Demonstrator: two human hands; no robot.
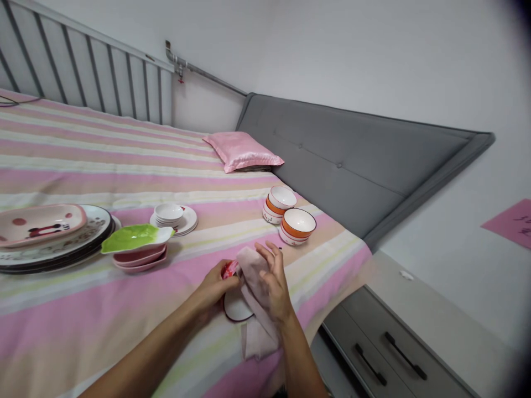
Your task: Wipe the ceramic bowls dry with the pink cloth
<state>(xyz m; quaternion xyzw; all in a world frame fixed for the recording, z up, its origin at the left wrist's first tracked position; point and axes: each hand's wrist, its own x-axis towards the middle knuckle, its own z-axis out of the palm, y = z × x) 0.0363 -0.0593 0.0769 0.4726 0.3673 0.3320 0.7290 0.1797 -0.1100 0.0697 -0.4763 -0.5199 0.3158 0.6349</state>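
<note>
My left hand (215, 287) grips the red-and-white rim of a small bowl (236, 309) held on edge just above the striped bedspread (124, 177). My right hand (274, 284) presses a pale pink cloth (255, 309) against the bowl, fingers curled over the cloth, which hangs down below my wrist. Just beyond my hands stand two stacks of orange-and-white bowls (290, 218).
To the left lie a green leaf-shaped dish on pink dishes (136, 246), a stack of large plates with a pink tray on top (50, 235), and small white saucers with cups (174, 218). A pink pillow (243, 150) rests by the grey headboard (352, 166). A grey nightstand (394, 348) stands at the right.
</note>
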